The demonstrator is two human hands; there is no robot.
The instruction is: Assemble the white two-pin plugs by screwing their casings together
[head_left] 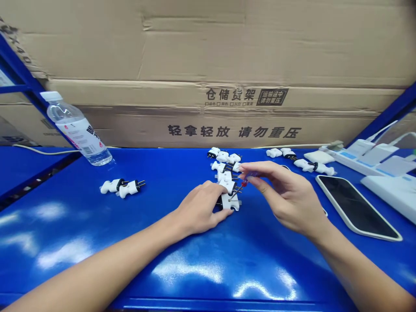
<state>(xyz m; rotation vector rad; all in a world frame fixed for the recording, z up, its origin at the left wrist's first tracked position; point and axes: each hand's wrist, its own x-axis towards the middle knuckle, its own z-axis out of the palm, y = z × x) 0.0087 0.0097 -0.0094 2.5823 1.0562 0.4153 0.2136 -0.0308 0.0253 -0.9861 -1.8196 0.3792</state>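
Only got the head view here. The left hand is pinching a white plug flat on the bench, thumb on the near edge, fingers on the far one. Plug's long axis runs roughly left-right, prong end toward the left palm. Right hand has its fingertips closed round a small screwdriver, up and right of the plug, shaft slanting down-left to the plug's face. Left's the nearer hand, already touching; can't tell if the tip's properly seated.
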